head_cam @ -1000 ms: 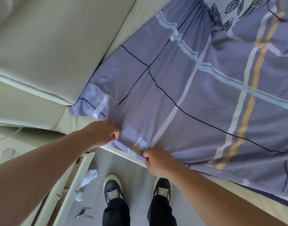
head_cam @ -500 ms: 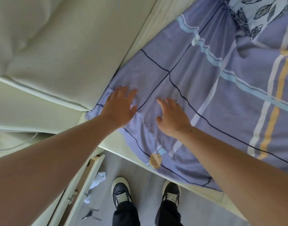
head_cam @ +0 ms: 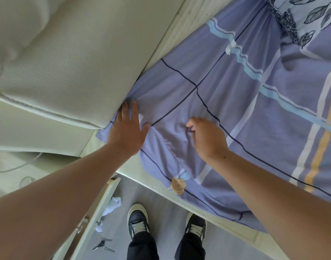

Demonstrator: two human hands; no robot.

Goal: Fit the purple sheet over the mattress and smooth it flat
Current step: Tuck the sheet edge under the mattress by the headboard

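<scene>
The purple sheet (head_cam: 236,109) is spread over the mattress (head_cam: 189,21), with its checked pattern of dark lines and pale blue, white and yellow stripes facing up. At the near corner of the mattress, beside the padded cream headboard (head_cam: 76,62), the cloth is creased and gathered, and its hem is draped over the near edge, where a printed rose (head_cam: 178,185) is seen. A bare strip of mattress is left uncovered along the headboard edge.

The left hand (head_cam: 128,128) is laid flat on the sheet at that corner, fingers straight and spread, with the fingertips against the base of the headboard. The right hand (head_cam: 207,137) is set just beside it, further along the near edge, with its fingers curled and a small fold of the sheet pinched between them; wrinkles are drawn toward the pinch.

A pillow (head_cam: 311,14) with a leaf print is seen at the far corner, resting on the sheet.

On the grey floor (head_cam: 161,199) below the near edge, two dark shoes (head_cam: 138,220) are planted. A crumpled white cloth (head_cam: 112,205) and a set of keys (head_cam: 102,244) are lying near a white cabinet (head_cam: 97,209).
</scene>
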